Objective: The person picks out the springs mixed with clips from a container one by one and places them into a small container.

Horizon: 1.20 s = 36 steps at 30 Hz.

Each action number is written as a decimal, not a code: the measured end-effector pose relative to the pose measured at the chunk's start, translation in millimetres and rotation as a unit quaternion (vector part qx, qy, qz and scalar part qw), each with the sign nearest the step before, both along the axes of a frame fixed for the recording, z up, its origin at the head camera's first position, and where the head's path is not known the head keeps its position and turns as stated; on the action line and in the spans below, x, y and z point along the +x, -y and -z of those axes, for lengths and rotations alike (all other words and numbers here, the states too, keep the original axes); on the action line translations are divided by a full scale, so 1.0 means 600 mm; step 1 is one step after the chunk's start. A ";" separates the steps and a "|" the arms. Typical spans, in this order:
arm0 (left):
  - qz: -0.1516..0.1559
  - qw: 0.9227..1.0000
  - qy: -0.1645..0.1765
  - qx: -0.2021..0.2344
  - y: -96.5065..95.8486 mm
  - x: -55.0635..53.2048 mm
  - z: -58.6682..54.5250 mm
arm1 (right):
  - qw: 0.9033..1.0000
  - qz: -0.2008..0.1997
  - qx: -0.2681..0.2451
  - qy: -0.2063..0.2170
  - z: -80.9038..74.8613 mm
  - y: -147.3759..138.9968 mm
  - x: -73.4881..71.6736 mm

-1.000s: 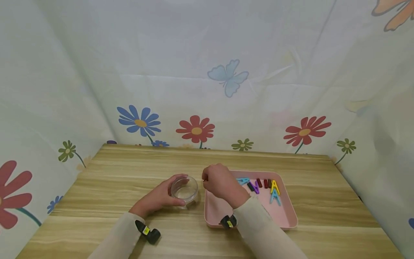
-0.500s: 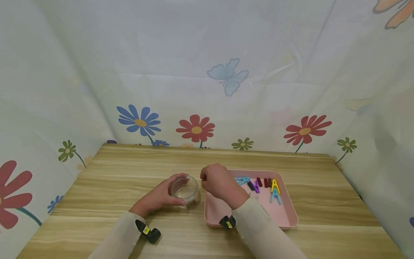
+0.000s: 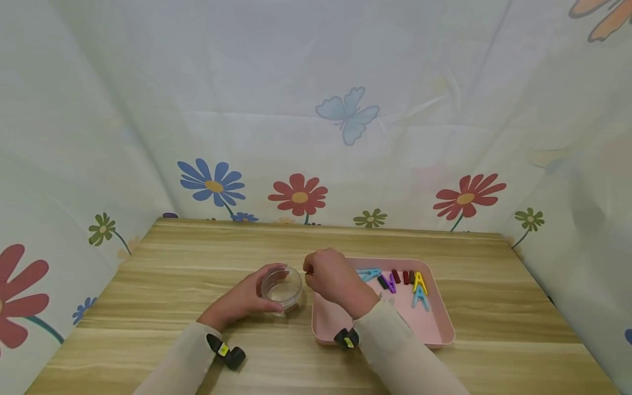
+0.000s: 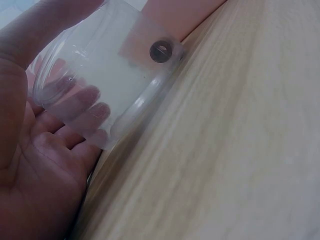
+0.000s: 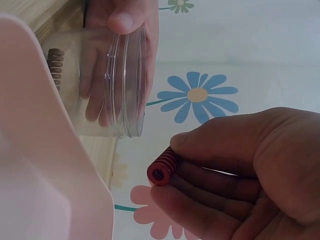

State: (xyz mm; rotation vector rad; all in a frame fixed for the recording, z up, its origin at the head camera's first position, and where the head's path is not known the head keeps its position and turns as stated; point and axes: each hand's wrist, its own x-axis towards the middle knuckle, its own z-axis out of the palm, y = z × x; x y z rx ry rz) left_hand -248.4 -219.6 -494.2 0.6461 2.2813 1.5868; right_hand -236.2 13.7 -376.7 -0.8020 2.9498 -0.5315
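Observation:
My left hand point(image 3: 242, 299) grips a clear, lidless jar point(image 3: 282, 296) from its left side, thumb in front and fingers behind. A dark brown spring point(image 5: 55, 67) lies inside the jar, near its bottom; its round end shows in the left wrist view. Between thumb and fingers, my right hand point(image 3: 333, 277) pinches a small red coil spring point(image 5: 165, 167), just right of the jar's rim and above the left edge of the pink tray point(image 3: 336, 326). In the head view the fingers hide most of this spring.
In the tray lie blue clothespins point(image 3: 421, 299), a purple clothespin point(image 3: 390, 284) and a yellow clothespin point(image 3: 419, 283). Several dark red and dark springs point(image 3: 396, 277) lie among them. A flower-printed curtain point(image 3: 395, 164) surrounds the wooden table point(image 3: 207, 252).
The right hand has shifted slightly left toward the jar with the red spring in its fingers. Left hand and jar stay in place.

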 end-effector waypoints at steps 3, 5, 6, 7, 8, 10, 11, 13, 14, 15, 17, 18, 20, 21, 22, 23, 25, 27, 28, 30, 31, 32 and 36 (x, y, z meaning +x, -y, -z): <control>0.004 1.000 -0.001 0.006 0.001 0.000 0.001 | 1.000 -0.001 -0.002 -0.004 0.001 0.002 0.000; 0.005 1.000 -0.001 0.007 0.001 -0.001 0.001 | 1.000 -0.002 -0.003 -0.008 0.001 0.003 0.000; 0.006 1.000 -0.002 0.007 0.001 -0.001 0.001 | 1.000 -0.003 -0.003 -0.011 0.002 0.003 0.000; 0.007 1.000 -0.002 0.007 0.002 -0.001 0.001 | 1.000 -0.004 -0.004 -0.013 0.002 0.004 0.001; 0.007 1.000 -0.002 0.006 0.002 -0.001 0.001 | 1.000 -0.005 -0.005 -0.017 0.002 0.004 0.001; 0.005 1.000 -0.001 0.002 0.002 -0.001 0.001 | 1.000 -0.009 -0.007 -0.022 0.003 0.005 0.002; 0.005 1.000 -0.002 0.002 0.002 -0.002 0.001 | 1.000 -0.011 -0.008 -0.025 0.004 0.005 0.003; 0.006 1.000 0.000 0.004 0.002 -0.001 0.001 | 0.999 -0.013 -0.011 -0.028 0.005 0.006 0.004; 0.007 1.000 0.003 0.005 0.002 -0.001 0.001 | 0.999 -0.015 -0.012 -0.029 0.006 0.007 0.004; 0.009 1.000 0.003 0.007 0.002 -0.001 0.001 | 0.999 -0.016 -0.014 -0.029 0.006 0.007 0.004; 0.013 1.000 0.005 0.011 0.002 -0.001 0.001 | 0.999 -0.018 -0.016 -0.030 0.007 0.008 0.005; 0.014 1.000 0.008 0.013 0.001 0.000 0.000 | 0.999 -0.018 -0.018 -0.031 0.007 0.009 0.006; 0.015 1.000 0.009 0.015 0.001 0.001 -0.001 | 0.999 -0.019 -0.019 -0.035 0.008 0.011 0.007; 0.016 1.000 0.009 0.015 0.001 0.001 -0.002 | 0.999 -0.019 -0.019 -0.037 0.009 0.012 0.007; 0.015 1.000 0.009 0.014 0.001 0.002 -0.002 | 0.999 -0.020 -0.019 -0.039 0.010 0.013 0.007; 0.013 1.000 0.008 0.013 0.001 0.002 -0.002 | 0.999 -0.020 -0.020 -0.041 0.011 0.014 0.007; 0.010 1.000 0.008 0.010 0.001 0.002 -0.003 | 0.998 -0.022 -0.019 -0.047 0.013 0.015 0.007; 0.006 1.000 0.006 0.004 0.001 0.002 -0.003 | 0.998 -0.024 -0.018 -0.049 0.014 0.016 0.007; 0.005 1.000 0.006 0.002 0.001 0.002 -0.003 | 0.998 -0.024 -0.018 -0.050 0.014 0.017 0.008; 0.004 1.000 0.005 -0.001 0.001 0.002 -0.003 | 0.998 -0.023 -0.019 -0.050 0.014 0.018 0.008; 0.003 1.000 0.005 -0.003 0.001 0.003 -0.003 | 0.998 -0.023 -0.021 -0.050 0.014 0.018 0.009; 0.002 1.000 0.005 -0.005 0.001 0.003 -0.003 | 0.998 -0.022 -0.022 -0.049 0.014 0.019 0.009; 0.001 1.000 0.005 -0.008 0.001 0.003 -0.003 | 0.998 -0.021 -0.028 -0.049 0.016 0.021 0.011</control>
